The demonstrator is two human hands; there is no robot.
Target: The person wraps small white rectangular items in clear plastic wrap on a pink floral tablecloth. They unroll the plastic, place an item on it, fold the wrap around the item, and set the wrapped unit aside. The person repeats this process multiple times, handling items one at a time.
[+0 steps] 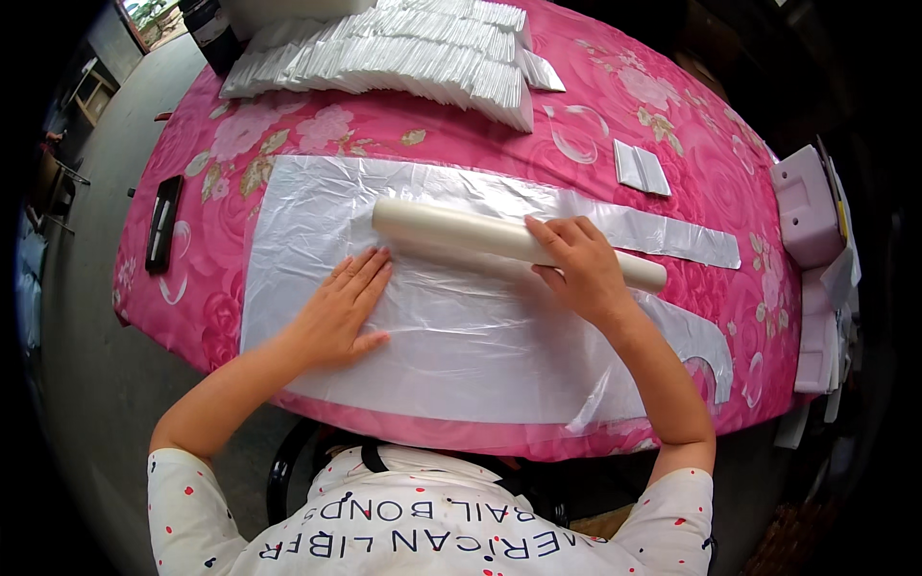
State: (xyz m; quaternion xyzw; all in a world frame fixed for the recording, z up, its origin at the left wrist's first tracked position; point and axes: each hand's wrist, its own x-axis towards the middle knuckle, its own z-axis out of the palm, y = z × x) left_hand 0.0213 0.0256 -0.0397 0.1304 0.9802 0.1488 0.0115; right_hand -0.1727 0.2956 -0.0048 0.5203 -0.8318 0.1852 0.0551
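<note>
A thin, translucent white plastic sheet point(432, 374) lies spread and creased in front of me, with two strap-like ends pointing right and a curved cut-out near the lower one. My left hand point(346, 307) rests flat on its left part, fingers stretched out. Across the upper part of the sheet lies a long cream-coloured tube point(451, 228), slanting down to the right. My right hand point(581, 264) grips this tube right of its middle, thumb on the near side and fingers over the top. The tube's underside is hidden.
Many folded white plastic packets point(384, 58) stand in rows at the back of the pink flowered tablecloth point(211, 230). One small folded packet point(641, 169) lies apart at the right. A black tray point(164, 226) sits at the left, and pale pink boxes point(809, 206) stand at the right edge.
</note>
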